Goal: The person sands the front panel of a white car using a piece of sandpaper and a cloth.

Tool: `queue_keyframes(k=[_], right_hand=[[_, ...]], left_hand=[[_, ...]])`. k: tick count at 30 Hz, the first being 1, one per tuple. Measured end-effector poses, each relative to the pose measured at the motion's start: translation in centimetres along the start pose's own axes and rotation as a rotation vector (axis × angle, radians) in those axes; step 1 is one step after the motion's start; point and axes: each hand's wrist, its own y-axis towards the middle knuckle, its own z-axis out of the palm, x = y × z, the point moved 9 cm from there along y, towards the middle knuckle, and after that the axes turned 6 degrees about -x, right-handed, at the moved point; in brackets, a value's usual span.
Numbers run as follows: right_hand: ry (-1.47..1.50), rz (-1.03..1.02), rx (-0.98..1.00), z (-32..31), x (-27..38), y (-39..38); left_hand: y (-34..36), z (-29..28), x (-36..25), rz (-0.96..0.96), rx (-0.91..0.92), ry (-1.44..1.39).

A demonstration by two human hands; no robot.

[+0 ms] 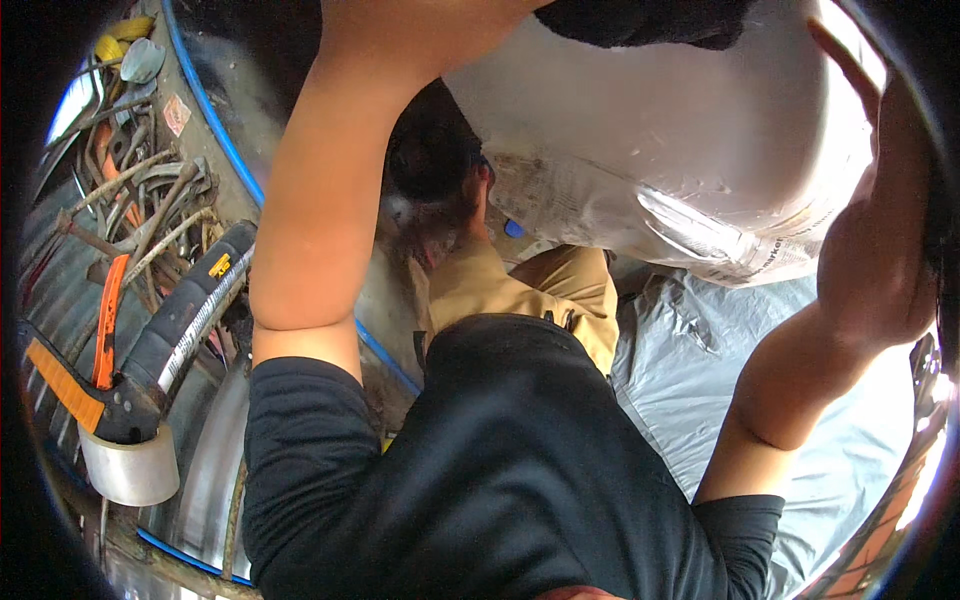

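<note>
Nearest the lower edge, a black shirt (520, 460) is seen, with tan trousers (490, 280) beyond it. To the right of the trousers, a grey sheet (680, 345) is spread, and its far edge is overlapped in view by a white bundle (680, 120).

The bundle is placed at the upper right, between the two arms: to the right of the left forearm (325, 200) and to the left of the right forearm (880, 250). Its right side is seen just beside the right forearm in the view; whether the two are touching cannot be told. From the left forearm it is parted lower down by dark floor, but near the wrist the gap is narrowed. Its near edge is slanted down toward the right, where it is rounded off and covered in crumpled film and printed paper. As the far end is cut off, its full long axis and where it points cannot be told.

The left hand (430, 30) is cropped by the upper edge, so its grip cannot be told. The right hand (897, 125) is darkened at the rim; one digit is held out toward the bundle, but whether anything is grasped cannot be told.

On the left, a tape roll (130, 468) is found below a black tool (190, 310), with a tool heap (140, 205) farther off. At the top, black cloth (650, 20) is seen against the bundle.
</note>
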Motion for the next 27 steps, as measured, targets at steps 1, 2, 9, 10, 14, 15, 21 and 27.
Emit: queue_keyframes(k=[1,2,9,10,14,15,21,27], right_hand=[[0.000,-0.014,-0.047,-1.5,0.7,0.2],[0.002,-0.037,-0.101,-3.1,1.5,0.4],[0.015,-0.285,-0.310,-7.2,3.0,-1.1],[-0.051,-0.325,-0.280,-6.5,3.5,-2.1],[-0.269,-0.241,-0.010,-2.3,3.4,-4.7],[-0.262,-0.235,0.026,-1.2,2.9,-5.2],[-0.548,-0.046,0.135,0.9,0.9,-8.7],[-0.547,-0.018,0.102,1.5,2.4,-0.2]], left_hand=[[0.2,0.3,-0.3,0.008,-0.008,-0.014],[0.4,0.6,-0.4,0.013,-0.025,-0.040],[0.6,-1.9,0.6,-0.381,-0.197,0.187],[0.4,-3.0,1.9,-0.493,-0.386,0.239],[1.9,-1.6,1.5,-0.108,-0.642,0.124],[1.0,-0.7,3.3,-0.222,-0.533,0.051],[1.9,4.0,0.9,-0.001,-0.088,0.528],[1.5,3.2,0.9,-0.062,-0.142,0.539]])
